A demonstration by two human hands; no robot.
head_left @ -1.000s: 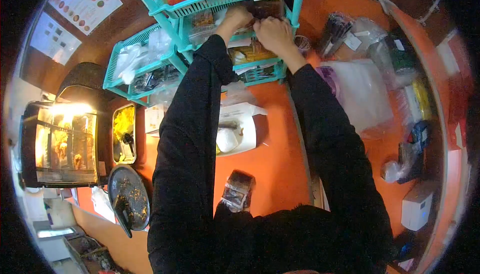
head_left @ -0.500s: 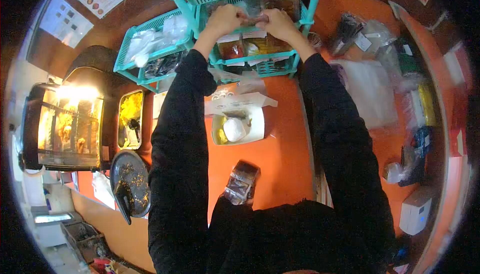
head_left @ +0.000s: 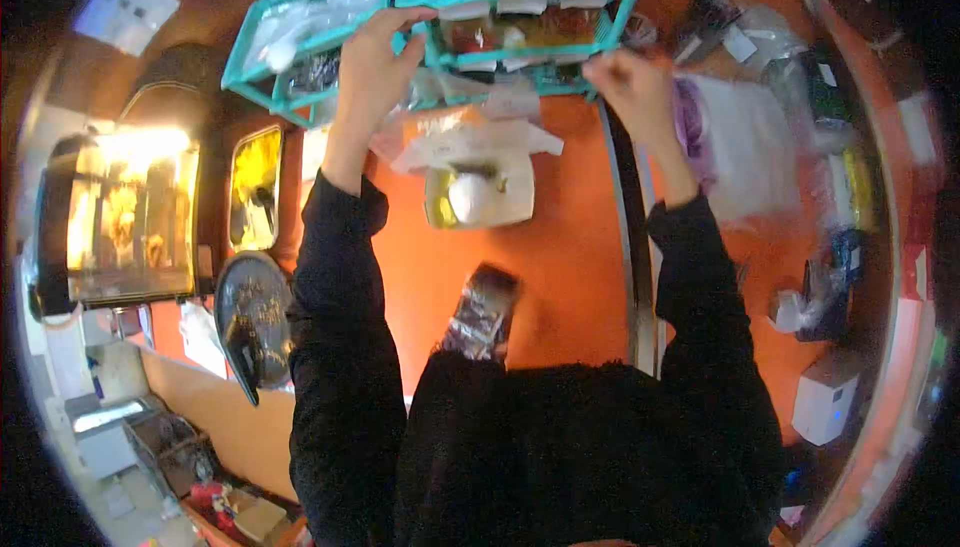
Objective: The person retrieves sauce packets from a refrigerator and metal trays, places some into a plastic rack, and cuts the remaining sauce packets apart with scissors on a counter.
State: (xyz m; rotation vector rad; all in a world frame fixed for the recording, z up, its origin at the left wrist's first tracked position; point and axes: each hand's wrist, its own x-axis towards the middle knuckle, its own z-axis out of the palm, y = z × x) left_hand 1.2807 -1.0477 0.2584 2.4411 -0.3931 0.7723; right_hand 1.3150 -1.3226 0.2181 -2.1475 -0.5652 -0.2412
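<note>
Orange worktop [head_left: 560, 277] runs under everything. Teal rack [head_left: 530, 51], tiered, stands at its far edge, with packets in the baskets. White carton [head_left: 490, 221] sits on the worktop just in front of the rack, lid up, so filling looks begun and closing undone. Left hand [head_left: 376, 72] is up by the rack's left basket; thumb and forefinger spread, nothing seen between them; contact with rack unclear. Right hand [head_left: 643, 95] is near the rack's lower right corner, fingers bent inward, blurred; can't tell if they pinch anything. Dark wrapped packet [head_left: 483, 312] lies nearer the body. Carton's white mound [head_left: 472, 197] is beside a smaller yellow portion [head_left: 442, 209].
</note>
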